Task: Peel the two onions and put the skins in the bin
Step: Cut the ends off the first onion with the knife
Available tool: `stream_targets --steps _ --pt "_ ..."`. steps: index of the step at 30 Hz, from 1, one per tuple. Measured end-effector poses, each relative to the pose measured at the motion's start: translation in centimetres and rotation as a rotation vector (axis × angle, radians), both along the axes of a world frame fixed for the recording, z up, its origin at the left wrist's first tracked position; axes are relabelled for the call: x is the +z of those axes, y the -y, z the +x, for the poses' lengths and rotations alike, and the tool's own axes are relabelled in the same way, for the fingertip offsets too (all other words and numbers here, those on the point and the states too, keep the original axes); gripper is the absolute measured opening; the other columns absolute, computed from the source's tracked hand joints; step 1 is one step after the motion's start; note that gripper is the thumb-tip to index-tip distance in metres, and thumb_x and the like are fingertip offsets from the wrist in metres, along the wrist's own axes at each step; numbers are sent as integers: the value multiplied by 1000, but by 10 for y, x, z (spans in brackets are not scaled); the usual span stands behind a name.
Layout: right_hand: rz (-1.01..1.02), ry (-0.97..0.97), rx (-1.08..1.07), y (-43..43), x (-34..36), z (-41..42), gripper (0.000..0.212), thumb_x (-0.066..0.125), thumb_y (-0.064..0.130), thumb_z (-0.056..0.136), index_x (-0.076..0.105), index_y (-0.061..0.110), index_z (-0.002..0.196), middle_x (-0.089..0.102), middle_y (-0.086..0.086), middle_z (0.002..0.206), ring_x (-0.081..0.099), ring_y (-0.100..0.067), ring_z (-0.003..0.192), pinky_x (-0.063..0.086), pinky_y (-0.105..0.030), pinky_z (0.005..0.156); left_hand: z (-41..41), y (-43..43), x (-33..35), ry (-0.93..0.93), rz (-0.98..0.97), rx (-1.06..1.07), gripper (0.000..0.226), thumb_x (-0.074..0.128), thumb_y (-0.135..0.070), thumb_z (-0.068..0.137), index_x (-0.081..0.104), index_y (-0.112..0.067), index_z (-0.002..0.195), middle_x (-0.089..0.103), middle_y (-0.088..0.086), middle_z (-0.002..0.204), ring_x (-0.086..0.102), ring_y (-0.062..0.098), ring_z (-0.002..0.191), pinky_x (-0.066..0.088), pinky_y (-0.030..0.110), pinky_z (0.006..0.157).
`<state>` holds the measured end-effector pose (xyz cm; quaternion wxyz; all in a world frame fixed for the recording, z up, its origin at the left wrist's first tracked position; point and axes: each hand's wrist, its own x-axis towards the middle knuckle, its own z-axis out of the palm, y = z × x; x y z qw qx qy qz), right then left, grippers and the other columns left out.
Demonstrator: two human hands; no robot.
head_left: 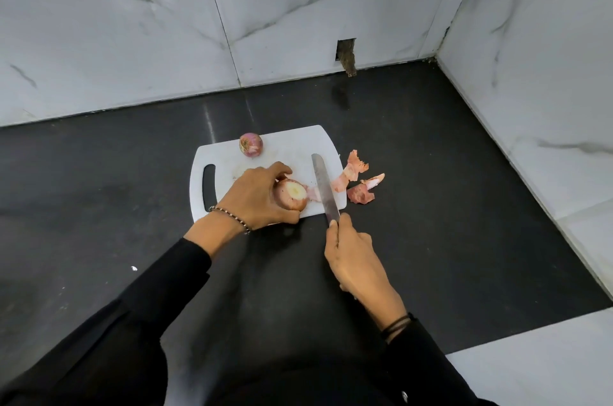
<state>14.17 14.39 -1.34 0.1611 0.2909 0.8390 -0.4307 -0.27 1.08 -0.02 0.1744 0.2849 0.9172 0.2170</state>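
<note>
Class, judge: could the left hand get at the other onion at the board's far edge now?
Probably yes: bare board lies between the left hand and the far onion, though that hand grips the cut onion.

White cutting board (285, 146), handle slot at left end, on black countertop (431, 156); steel knife (323, 183) across board's right part; grey-veined marble walls (132, 40); small cut-out (345, 50) in back wall.

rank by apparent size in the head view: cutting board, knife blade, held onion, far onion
1. cutting board
2. knife blade, by length
3. held onion, far onion: held looks bigger but is nearer the camera, so unsure
</note>
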Motion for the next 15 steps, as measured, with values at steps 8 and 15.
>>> stream_targets --steps 8,15 --pt "175 -42 30 8 -7 3 27 25 35 111 39 12 117 62 -21 104 63 -40 94 52 -50 80 14 -42 11 -231 -420 -201 59 83 -42 70 61 -10 114 52 6 113 54 22 101 44 31 68" --pt "125 -70 -70 -3 -4 16 28 23 35 110 40 13 109 53 -11 97 61 -36 92 54 -57 85 17 2 2 -109 98 -22 58 89 -45 58 72 -18 107 61 -5 93 56 11 83 42 17 71"
